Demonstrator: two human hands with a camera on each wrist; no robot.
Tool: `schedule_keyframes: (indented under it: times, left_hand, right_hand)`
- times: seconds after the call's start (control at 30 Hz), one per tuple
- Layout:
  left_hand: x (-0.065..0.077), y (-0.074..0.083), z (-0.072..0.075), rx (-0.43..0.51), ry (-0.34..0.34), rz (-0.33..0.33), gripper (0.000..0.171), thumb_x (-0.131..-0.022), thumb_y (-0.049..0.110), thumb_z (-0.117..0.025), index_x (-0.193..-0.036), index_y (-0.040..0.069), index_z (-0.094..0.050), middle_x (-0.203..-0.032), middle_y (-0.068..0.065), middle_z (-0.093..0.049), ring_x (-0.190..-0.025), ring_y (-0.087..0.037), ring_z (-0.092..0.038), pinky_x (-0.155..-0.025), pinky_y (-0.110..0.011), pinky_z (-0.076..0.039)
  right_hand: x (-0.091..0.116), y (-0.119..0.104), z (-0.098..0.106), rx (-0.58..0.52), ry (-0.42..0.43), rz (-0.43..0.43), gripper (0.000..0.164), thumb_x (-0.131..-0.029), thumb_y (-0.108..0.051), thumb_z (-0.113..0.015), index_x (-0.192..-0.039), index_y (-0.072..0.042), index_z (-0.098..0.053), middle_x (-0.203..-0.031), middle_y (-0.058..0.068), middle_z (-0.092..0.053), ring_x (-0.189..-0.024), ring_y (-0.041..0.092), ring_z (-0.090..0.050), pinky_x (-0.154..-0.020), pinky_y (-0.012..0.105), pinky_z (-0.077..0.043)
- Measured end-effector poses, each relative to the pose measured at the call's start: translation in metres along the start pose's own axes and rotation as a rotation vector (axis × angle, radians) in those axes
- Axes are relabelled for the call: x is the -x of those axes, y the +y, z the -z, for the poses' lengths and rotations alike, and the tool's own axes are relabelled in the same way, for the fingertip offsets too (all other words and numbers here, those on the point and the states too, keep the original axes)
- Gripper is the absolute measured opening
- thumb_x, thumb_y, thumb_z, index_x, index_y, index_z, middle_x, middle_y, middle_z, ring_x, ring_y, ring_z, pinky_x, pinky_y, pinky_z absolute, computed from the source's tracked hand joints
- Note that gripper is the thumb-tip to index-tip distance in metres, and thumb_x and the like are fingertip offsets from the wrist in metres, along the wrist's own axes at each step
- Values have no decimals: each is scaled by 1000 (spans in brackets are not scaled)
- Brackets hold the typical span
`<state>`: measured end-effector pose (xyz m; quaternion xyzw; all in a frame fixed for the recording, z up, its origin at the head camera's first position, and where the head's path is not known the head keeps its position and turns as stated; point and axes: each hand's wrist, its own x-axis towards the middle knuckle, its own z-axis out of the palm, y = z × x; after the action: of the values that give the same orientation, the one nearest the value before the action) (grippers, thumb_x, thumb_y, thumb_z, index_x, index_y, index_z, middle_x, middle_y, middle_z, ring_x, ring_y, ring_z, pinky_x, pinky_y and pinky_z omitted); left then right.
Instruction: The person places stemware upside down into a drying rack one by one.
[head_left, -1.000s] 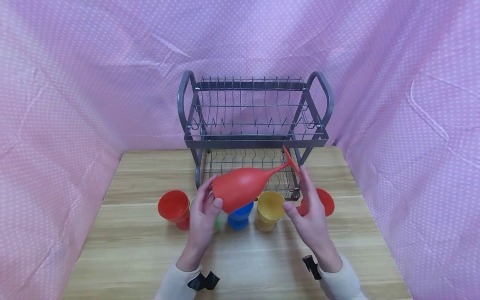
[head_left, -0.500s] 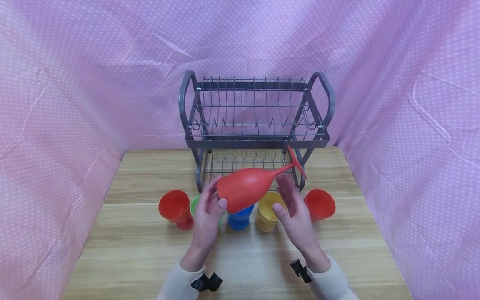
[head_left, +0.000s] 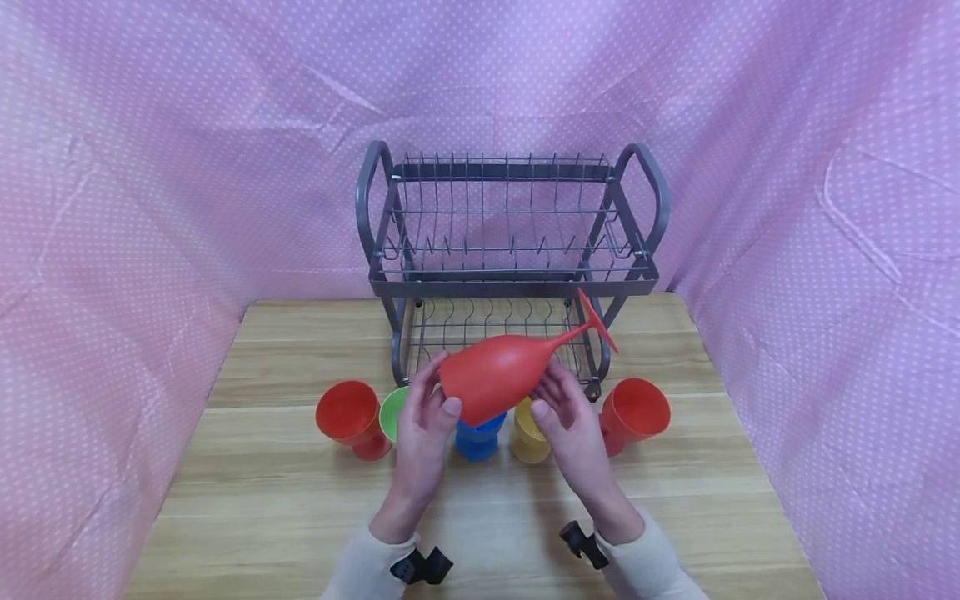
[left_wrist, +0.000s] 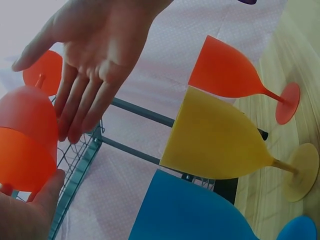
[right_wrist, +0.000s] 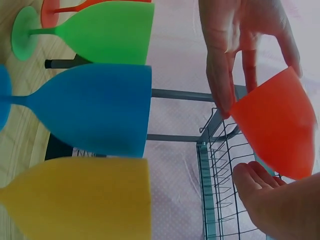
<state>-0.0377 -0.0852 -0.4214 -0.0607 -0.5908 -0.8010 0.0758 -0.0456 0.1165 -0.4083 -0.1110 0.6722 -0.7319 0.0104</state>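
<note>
The person's left hand (head_left: 423,435) pinches the held red goblet (head_left: 495,377) at its bowl near the rim, with the thumb on the near side and the fingers behind. The right hand (head_left: 573,429) is at the stem end of this bowl, its fingers extended and its thumb apart from them; whether the fingertips touch the plastic, I cannot tell. The held goblet is in the air and lies almost on its side, mouth toward the person's left and slightly down, foot raised toward the right. Below it, five goblets stand upright in one row on the wooden table (head_left: 247,483): from the left, a first red goblet (head_left: 348,412), a green goblet (head_left: 391,414) partly hidden by the left hand, a blue goblet (head_left: 477,444), a yellow goblet (head_left: 529,443) and a last red goblet (head_left: 636,408). Behind them stands a grey two-level rack (head_left: 513,288), before a pink dotted cloth (head_left: 480,75). Each wrist carries a black device (head_left: 423,567); any marking there is too small to read.
</note>
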Motion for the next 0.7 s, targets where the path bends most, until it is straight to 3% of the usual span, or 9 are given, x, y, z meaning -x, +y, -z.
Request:
schedule_keyframes:
  times: [0.27, 0.57, 0.7]
  left_hand:
    - [0, -2, -4, 3, 2, 27, 66, -100, 12, -63, -157, 4, -32, -153, -11, -43, -139, -30, -49, -98, -35, -56]
    - [1, -8, -12, 36, -51, -15, 71, -98, 14, -71, -158, 7, -33, -155, -9, -43, -141, -33, -47, -100, -39, -55]
    - [2, -8, -14, 7, -65, -10, 74, -97, 15, -72, -158, 7, -32, -156, -8, -44, -142, -30, -47, -101, -38, -54]
  right_hand:
    - [-3, -5, -2, -1, 41, -34, 56, -103, -15, -58, -155, -5, -39, -149, 10, -55, -136, 21, -55, -103, 32, -53]
    - [-11, -9, 3, 15, 79, -78, 52, -102, -17, -62, -149, -7, -43, -140, 10, -61, -126, 24, -62, -98, 31, -56]
    - [-13, -12, 5, 10, 81, -80, 54, -101, -15, -63, -150, -8, -43, -139, 10, -60, -125, 26, -62, -98, 31, -56]
